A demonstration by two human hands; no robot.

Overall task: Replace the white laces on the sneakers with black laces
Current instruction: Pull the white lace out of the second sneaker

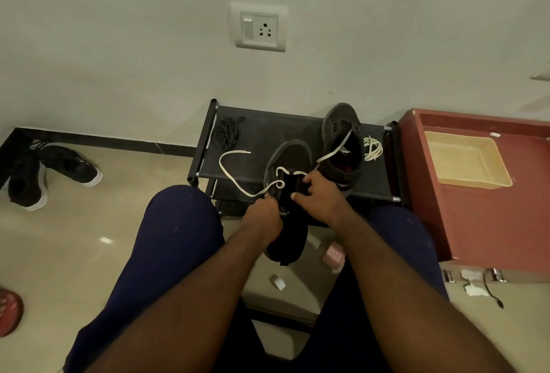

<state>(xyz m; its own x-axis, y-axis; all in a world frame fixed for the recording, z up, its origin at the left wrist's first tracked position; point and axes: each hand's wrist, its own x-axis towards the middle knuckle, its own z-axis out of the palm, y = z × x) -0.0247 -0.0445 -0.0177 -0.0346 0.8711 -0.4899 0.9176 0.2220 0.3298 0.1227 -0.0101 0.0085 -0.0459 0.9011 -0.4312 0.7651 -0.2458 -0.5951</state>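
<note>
The left hand (262,215) is pinching the white lace (235,182); the right hand (318,194) is gripping the sneaker (287,161) between both hands; the black laces (227,131) are lying on the shoe rack (268,137), beyond the left hand.

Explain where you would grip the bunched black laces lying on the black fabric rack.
Pinch the thick middle of the bunched black laces from above: they lie flat in a loose heap on the black fabric rack, nothing covering them.
</note>
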